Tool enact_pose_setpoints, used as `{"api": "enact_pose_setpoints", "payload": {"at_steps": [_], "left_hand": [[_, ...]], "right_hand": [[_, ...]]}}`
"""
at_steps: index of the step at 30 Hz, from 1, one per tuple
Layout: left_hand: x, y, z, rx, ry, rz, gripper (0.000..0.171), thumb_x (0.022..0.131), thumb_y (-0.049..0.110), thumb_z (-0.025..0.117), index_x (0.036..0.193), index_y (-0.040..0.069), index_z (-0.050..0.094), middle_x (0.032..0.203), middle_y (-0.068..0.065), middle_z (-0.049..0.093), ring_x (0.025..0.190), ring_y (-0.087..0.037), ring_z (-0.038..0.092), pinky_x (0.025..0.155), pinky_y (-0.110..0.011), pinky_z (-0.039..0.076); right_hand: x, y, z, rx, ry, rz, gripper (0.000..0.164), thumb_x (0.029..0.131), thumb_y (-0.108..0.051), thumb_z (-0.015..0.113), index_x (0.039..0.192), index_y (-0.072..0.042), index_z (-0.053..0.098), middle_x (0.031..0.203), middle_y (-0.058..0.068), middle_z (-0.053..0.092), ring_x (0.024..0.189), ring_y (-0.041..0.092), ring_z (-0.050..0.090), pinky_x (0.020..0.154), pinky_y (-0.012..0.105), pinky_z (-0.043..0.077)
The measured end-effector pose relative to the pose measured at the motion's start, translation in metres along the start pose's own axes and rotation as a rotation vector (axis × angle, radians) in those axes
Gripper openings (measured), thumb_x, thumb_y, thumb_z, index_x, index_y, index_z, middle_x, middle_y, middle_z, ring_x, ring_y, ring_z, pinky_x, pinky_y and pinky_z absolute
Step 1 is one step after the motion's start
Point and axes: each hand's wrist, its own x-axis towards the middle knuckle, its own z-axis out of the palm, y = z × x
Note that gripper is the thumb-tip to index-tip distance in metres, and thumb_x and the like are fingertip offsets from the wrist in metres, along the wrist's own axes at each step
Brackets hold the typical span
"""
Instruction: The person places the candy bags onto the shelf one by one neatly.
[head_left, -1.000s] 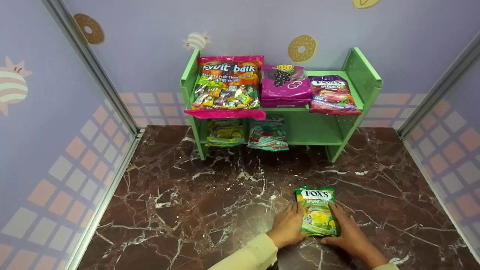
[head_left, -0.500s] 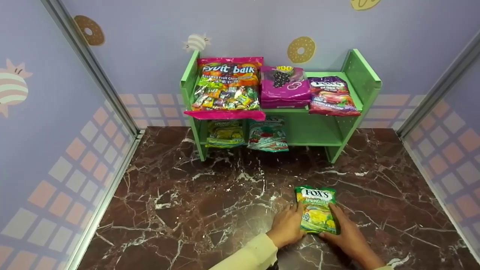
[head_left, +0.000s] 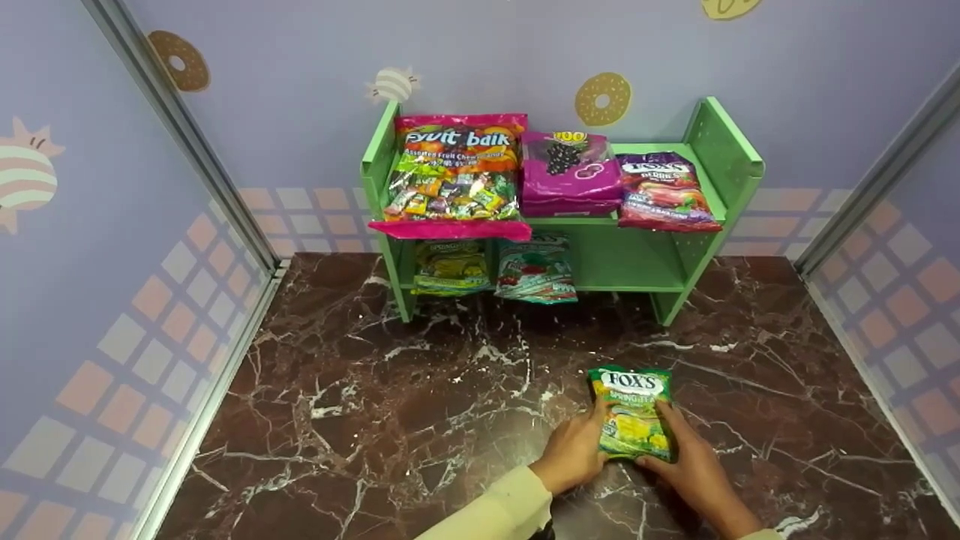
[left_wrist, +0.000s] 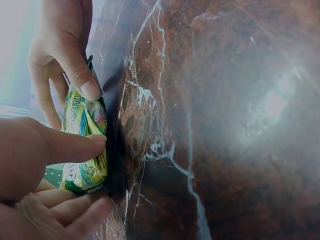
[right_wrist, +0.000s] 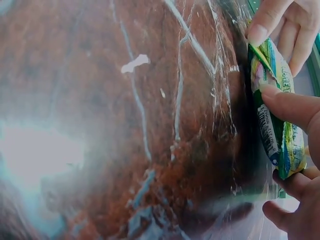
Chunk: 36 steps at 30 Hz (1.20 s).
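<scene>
A green and yellow Fox's candy bag [head_left: 634, 424] is held between both hands over the marble surface, its printed front facing up. The left hand [head_left: 574, 451] grips its left side, and the right hand [head_left: 691, 465] holds the right side. In the left wrist view, both thumbs press the near end of the candy bag [left_wrist: 82, 177], while fingers reach along its sides. The right wrist view shows a barcode on the crimped near edge of the candy bag [right_wrist: 267, 132]. The bag's underside is hidden.
Behind stands a green two-tier shelf [head_left: 630, 259]. Its top carries a Fruit baik bag [head_left: 457, 176], a purple candy pack [head_left: 571, 176] and a Fox's Berries bag [head_left: 666, 191]. Below are a yellow candy bag [head_left: 451, 268] and a teal candy bag [head_left: 535, 271]. Walls enclose the sides.
Both hands have shifted the Fox's candy bag slightly away from the person, toward the shelf, and its near edge has moved forward too. The shelf and its bags stay put.
</scene>
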Motion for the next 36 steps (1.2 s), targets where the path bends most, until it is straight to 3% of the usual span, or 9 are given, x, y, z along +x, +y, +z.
{"api": "enact_pose_setpoints", "payload": {"at_steps": [11,16,26,33,36], "left_hand": [[0.004,-0.001,-0.005,-0.096,0.003,-0.008,0.088,0.078,0.014,0.078,0.151,0.003,0.03,0.123,-0.007,0.067,0.093,-0.021,0.069,0.077,-0.026,0.055],[0.008,-0.001,-0.012,-0.14,0.014,-0.011,0.088,0.079,0.01,0.077,0.152,0.004,0.028,0.138,-0.006,0.058,0.103,-0.021,0.067,0.08,-0.025,0.056],[0.017,-0.003,-0.024,-0.103,0.098,0.046,0.085,0.078,0.01,0.078,0.149,0.001,0.032,0.135,-0.01,0.06,0.101,-0.023,0.068,0.08,-0.028,0.056],[0.023,-0.001,-0.038,-0.123,0.075,0.022,0.086,0.082,0.01,0.074,0.153,0.005,0.026,0.147,-0.007,0.049,0.104,-0.023,0.066,0.073,-0.028,0.055],[0.025,0.0,-0.043,-0.129,0.061,0.018,0.086,0.083,0.01,0.073,0.153,0.005,0.024,0.148,-0.007,0.047,0.11,-0.023,0.064,0.079,-0.028,0.055]], "right_hand": [[0.004,-0.006,-0.002,0.012,0.059,-0.052,0.096,0.075,-0.019,0.082,0.154,-0.012,0.027,0.154,0.029,0.026,0.136,0.049,0.035,0.108,0.061,0.033],[0.01,-0.012,-0.007,0.004,0.081,-0.074,0.095,0.076,-0.018,0.082,0.153,-0.011,0.028,0.153,0.03,0.027,0.133,0.051,0.037,0.106,0.062,0.035],[0.017,-0.02,-0.013,0.029,0.137,-0.131,0.094,0.075,-0.012,0.082,0.153,-0.011,0.029,0.154,0.03,0.025,0.133,0.05,0.039,0.105,0.061,0.037],[0.024,-0.025,-0.019,0.028,0.169,-0.147,0.093,0.076,-0.011,0.081,0.153,-0.011,0.029,0.154,0.029,0.026,0.132,0.049,0.04,0.103,0.061,0.039],[0.027,-0.027,-0.021,0.019,0.196,-0.164,0.092,0.075,-0.01,0.082,0.152,-0.01,0.031,0.153,0.03,0.029,0.131,0.049,0.042,0.101,0.06,0.04]]}}
